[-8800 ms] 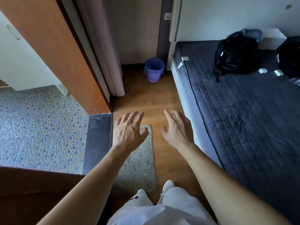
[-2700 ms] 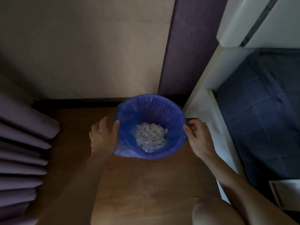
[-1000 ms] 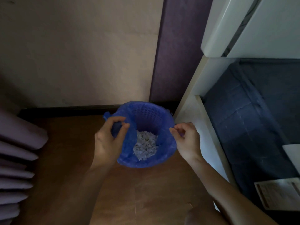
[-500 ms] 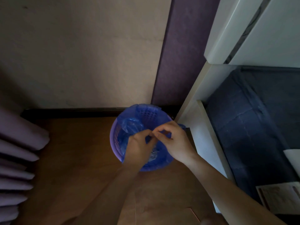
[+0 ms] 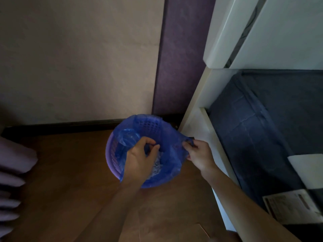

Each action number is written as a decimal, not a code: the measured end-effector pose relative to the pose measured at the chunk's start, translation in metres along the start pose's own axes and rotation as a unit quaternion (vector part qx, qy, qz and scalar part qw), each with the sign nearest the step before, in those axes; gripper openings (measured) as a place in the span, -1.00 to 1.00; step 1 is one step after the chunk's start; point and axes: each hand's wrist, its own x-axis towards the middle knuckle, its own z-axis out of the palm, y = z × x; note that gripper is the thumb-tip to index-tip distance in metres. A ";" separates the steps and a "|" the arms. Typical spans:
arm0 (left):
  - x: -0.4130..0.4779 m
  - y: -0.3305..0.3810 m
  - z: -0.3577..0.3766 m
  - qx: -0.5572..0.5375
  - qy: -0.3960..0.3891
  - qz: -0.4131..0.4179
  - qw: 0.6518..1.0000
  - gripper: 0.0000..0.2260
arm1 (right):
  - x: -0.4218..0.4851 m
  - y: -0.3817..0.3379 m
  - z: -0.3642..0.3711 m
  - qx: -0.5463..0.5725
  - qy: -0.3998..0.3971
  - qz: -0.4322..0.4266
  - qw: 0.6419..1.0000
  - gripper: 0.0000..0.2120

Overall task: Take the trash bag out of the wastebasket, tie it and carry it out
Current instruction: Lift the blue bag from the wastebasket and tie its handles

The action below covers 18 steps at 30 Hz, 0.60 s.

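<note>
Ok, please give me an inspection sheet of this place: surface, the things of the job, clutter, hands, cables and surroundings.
Surface: wooden floor, in dim light.
Job's things: lilac wastebasket stands on the floor near the wall; blue trash bag sits inside it, its left edge off the rim, not yet lifted out; white crumpled paper lies in the bag.
Clutter: printed leaflet on the bed.
Grippers: left hand grips the bag's left edge over the basket; right hand pinches the bag's right edge.
Cables: nothing seen.
Surroundings: curtain in folds at left; beige wall behind; bed with dark quilted cover at right.
</note>
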 end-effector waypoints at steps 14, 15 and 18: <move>0.016 0.044 -0.107 0.121 0.105 0.136 0.978 -0.76 | -0.032 -0.102 0.033 0.182 0.016 -0.224 0.957 -0.80; 0.015 0.044 -0.109 0.113 0.113 0.141 0.977 -0.76 | -0.032 -0.106 0.036 0.189 0.007 -0.250 0.950 -0.83; 0.011 0.045 -0.113 0.078 0.129 0.143 0.978 -0.75 | -0.038 -0.113 0.043 0.192 -0.065 -0.298 0.933 -0.71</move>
